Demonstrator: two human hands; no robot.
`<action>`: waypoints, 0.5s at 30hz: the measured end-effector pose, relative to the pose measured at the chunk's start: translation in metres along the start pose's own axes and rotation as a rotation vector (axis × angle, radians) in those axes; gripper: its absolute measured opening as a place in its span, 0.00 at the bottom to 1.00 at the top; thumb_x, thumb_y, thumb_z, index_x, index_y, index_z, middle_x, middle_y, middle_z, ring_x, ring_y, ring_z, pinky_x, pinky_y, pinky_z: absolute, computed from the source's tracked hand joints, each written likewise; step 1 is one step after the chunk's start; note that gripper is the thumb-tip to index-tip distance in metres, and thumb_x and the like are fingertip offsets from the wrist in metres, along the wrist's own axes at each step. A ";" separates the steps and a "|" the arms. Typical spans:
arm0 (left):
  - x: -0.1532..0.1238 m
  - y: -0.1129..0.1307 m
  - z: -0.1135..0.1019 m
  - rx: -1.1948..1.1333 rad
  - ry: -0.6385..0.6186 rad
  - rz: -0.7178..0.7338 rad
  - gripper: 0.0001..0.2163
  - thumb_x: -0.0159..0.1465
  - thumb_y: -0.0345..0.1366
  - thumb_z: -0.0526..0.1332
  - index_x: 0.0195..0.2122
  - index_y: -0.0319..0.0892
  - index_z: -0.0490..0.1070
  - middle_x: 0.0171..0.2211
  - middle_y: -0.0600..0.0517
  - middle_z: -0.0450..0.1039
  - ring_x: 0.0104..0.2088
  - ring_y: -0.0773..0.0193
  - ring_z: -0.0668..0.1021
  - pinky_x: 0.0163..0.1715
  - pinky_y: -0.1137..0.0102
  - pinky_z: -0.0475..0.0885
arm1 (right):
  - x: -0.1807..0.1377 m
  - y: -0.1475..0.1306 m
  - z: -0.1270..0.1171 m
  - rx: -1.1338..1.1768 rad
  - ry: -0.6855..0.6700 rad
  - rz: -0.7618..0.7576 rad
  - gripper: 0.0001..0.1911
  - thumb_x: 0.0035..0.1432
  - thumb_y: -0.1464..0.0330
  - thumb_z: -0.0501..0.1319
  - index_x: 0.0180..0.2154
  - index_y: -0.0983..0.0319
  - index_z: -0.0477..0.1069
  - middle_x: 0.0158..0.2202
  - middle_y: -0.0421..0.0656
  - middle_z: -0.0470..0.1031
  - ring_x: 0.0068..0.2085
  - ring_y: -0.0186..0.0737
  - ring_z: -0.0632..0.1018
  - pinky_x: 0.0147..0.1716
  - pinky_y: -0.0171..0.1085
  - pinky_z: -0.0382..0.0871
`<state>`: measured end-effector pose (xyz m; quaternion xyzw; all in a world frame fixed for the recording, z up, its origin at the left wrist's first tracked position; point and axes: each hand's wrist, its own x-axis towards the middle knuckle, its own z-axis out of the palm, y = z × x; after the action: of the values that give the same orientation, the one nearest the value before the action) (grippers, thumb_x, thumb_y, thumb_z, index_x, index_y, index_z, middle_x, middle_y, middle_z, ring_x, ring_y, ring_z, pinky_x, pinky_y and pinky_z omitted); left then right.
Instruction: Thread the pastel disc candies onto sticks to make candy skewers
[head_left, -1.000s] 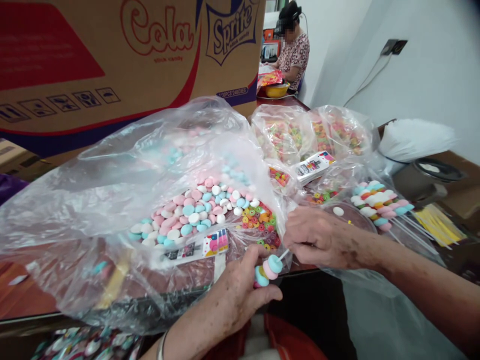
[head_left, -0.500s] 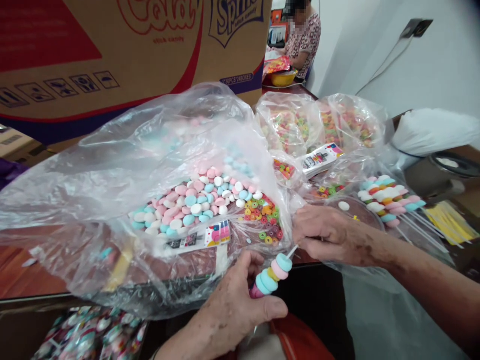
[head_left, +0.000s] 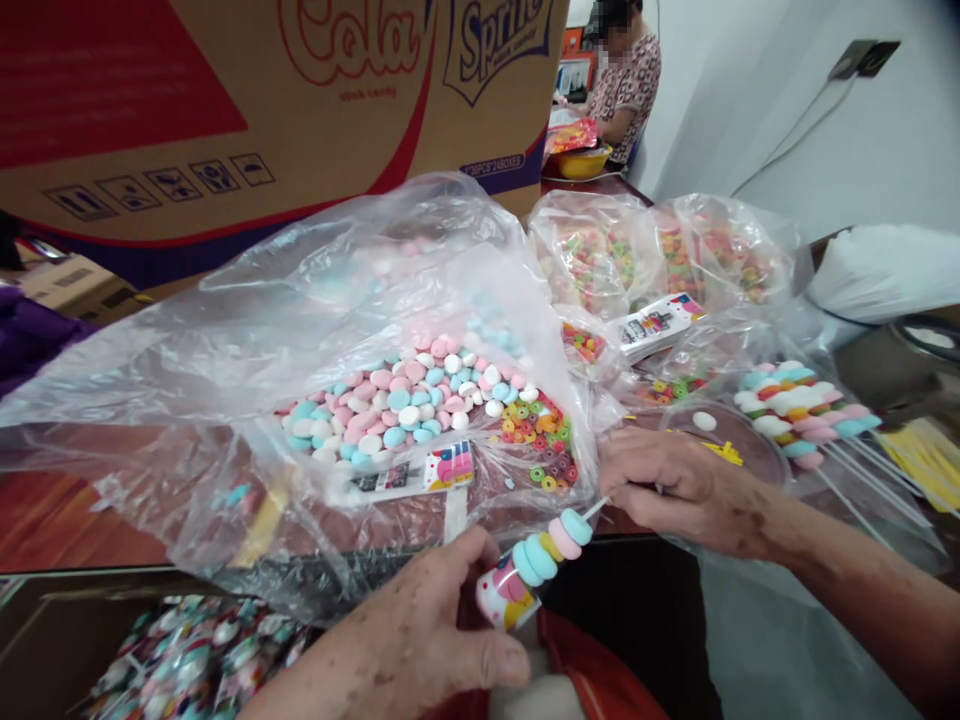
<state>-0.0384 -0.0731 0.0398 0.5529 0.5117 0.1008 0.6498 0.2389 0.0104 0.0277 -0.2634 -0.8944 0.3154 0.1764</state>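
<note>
Nearest the lens, at frame bottom: left hand (head_left: pixel 420 640) curled round the wrapped base of a candy skewer (head_left: pixel 541 555), fingers closed on it. Skewer tilts up to the right over the table edge; blue, pink, yellow discs stacked on it. Right hand (head_left: pixel 675 485) pinched shut on the thin white stick end, just beyond the top disc.

Handling, my read: v. light, stick stiff but thin, prob. snaps if bent; discs look chalky and brittle, may slide along the stick. Best grip = wrapped base + bare stick tip, not the discs.

Mid: big clear plastic bag (head_left: pixel 247 340) w/ loose pastel discs (head_left: pixel 397 405) and small coloured rings (head_left: pixel 544 440). To the right, finished skewers (head_left: pixel 802 415) lying together.

Far: cardboard carton (head_left: pixel 225 100) behind the bag; another person (head_left: pixel 626 80) seated at the table's far end.
</note>
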 end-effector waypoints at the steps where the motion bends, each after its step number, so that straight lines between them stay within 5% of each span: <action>1: 0.000 0.000 -0.001 -0.040 -0.015 0.008 0.17 0.55 0.45 0.68 0.41 0.43 0.70 0.34 0.56 0.70 0.33 0.64 0.68 0.29 0.73 0.61 | 0.000 0.001 0.000 0.005 0.011 0.004 0.10 0.59 0.77 0.53 0.29 0.62 0.70 0.26 0.39 0.70 0.31 0.34 0.67 0.33 0.35 0.59; 4: 0.002 -0.003 -0.002 -0.094 -0.008 0.056 0.14 0.60 0.45 0.66 0.42 0.44 0.70 0.33 0.58 0.68 0.31 0.66 0.67 0.30 0.73 0.61 | 0.001 0.002 0.001 0.017 0.056 0.040 0.10 0.61 0.75 0.54 0.29 0.62 0.70 0.27 0.39 0.70 0.31 0.34 0.68 0.32 0.34 0.58; 10: 0.016 -0.020 0.001 0.232 0.263 0.200 0.10 0.65 0.42 0.61 0.45 0.44 0.68 0.35 0.55 0.71 0.35 0.61 0.70 0.34 0.70 0.62 | 0.007 -0.003 -0.010 -0.109 0.081 -0.038 0.11 0.61 0.76 0.53 0.31 0.62 0.72 0.27 0.40 0.71 0.31 0.35 0.68 0.33 0.36 0.58; 15: 0.024 -0.020 -0.005 0.378 0.270 0.280 0.12 0.65 0.42 0.60 0.47 0.45 0.67 0.34 0.55 0.71 0.33 0.62 0.70 0.33 0.70 0.62 | 0.014 -0.007 -0.015 -0.271 0.042 -0.148 0.12 0.65 0.73 0.53 0.31 0.62 0.72 0.26 0.40 0.67 0.31 0.37 0.65 0.34 0.38 0.54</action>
<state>-0.0398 -0.0603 0.0108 0.7114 0.5220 0.1653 0.4405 0.2323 0.0211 0.0453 -0.2249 -0.9419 0.1723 0.1807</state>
